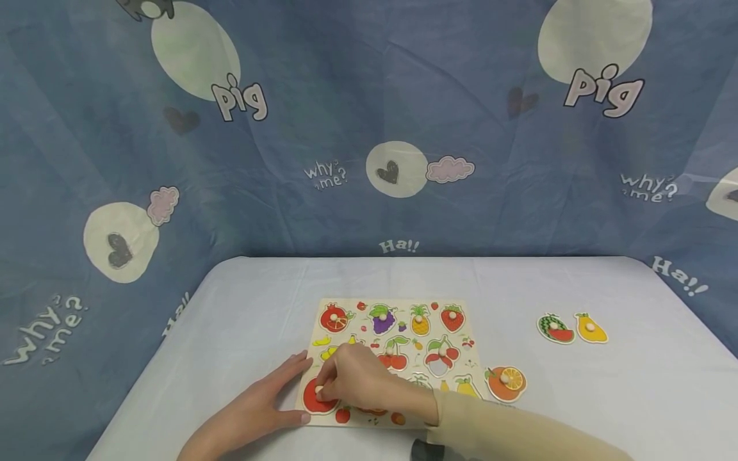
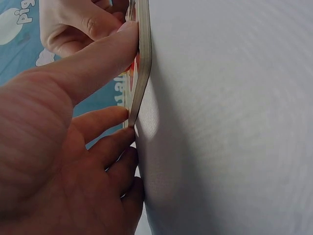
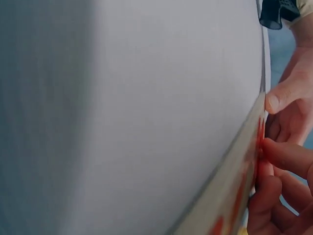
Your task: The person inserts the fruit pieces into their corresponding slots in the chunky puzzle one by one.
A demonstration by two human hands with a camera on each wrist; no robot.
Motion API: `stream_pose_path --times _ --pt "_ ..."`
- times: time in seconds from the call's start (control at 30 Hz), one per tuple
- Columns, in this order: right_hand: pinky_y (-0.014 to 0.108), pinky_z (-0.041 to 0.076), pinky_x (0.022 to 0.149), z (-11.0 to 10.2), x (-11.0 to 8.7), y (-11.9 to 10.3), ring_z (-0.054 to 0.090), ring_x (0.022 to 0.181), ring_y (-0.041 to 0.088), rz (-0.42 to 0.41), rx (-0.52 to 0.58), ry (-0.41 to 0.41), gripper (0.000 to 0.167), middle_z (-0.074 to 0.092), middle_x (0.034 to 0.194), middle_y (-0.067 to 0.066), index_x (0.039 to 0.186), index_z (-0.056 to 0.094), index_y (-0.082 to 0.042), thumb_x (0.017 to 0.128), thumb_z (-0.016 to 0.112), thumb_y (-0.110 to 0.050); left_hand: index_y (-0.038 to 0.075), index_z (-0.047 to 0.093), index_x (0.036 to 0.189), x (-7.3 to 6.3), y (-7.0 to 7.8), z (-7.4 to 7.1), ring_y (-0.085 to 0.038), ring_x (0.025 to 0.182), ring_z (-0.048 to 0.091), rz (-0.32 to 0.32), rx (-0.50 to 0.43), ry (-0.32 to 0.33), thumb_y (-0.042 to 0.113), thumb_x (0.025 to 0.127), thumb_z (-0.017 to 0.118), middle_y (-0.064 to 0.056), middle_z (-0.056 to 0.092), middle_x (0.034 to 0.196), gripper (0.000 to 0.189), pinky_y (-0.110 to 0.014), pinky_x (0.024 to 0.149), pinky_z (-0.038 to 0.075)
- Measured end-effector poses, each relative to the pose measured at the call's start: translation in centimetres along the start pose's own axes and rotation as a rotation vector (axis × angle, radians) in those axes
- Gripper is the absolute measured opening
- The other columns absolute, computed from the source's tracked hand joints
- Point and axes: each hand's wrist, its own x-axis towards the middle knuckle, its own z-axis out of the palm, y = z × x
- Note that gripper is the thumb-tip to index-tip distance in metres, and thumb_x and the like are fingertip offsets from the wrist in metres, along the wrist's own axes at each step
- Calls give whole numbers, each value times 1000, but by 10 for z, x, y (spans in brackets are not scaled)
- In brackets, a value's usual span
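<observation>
1. My left hand [image 1: 256, 403], thumb and fingers spread, touches the edge of the fruit board [image 1: 360, 319], just left of my right fingers.
2. My right hand [image 1: 360, 378] pinches the knob of the red piece [image 1: 313, 400], right under its fingertips; I cannot tell whether the piece sits fully down.
3. Beyond and right of those fingers, many knobbed pieces sit in the board; my hand hides some slots.
4. Farther right of my fingers, three pieces remain off it on the bench [image 1: 259, 301]: orange [image 1: 497, 389] just beside the board, then watermelon [image 1: 556, 328] and pear [image 1: 589, 330], well apart from it.
</observation>
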Motion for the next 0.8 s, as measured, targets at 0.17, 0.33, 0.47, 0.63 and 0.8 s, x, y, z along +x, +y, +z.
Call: stream_pose_path --times 0.17,0.33,0.47,0.63,0.8 --pt "18 40 58 -3 -1 -2 49 65 1 25 -3 -36 5 59 59 -16 84 78 -16 82 81 -13 22 48 147 0 0 -1 -33 142 32 8 1 -4 43 70 86 -6 37 156 89 -62 104 36" --pt "19 43 63 -8 -5 0 51 69 2 18 -18 -70 10 60 69 -17 94 78 -17 84 80 -17 21 47 147 0 0 0 -34 141 33 6 -26 -14 41 71 86 -7 36 156 88 -63 104 35" --pt "20 46 70 -14 -10 3 54 76 -1 -7 -20 -75 15 64 80 -19 99 77 -18 84 80 -18 22 46 148 0 0 1 -33 140 35 -17 -25 -19 40 71 87 -6 36 156 89 -63 104 36" --pt "21 47 66 -23 -18 4 55 73 0 5 15 -49 23 65 85 -18 105 76 -18 83 79 -15 22 46 148 0 0 1 -32 140 34 -32 -31 -17 39 70 87 -5 36 156 89 -63 104 36" --pt "20 47 60 -31 -27 4 54 69 2 -9 13 -11 25 60 80 -19 109 74 -22 84 78 -19 22 47 147 0 -1 1 -32 140 34 -28 -31 -17 40 70 87 -6 36 156 89 -63 104 36"
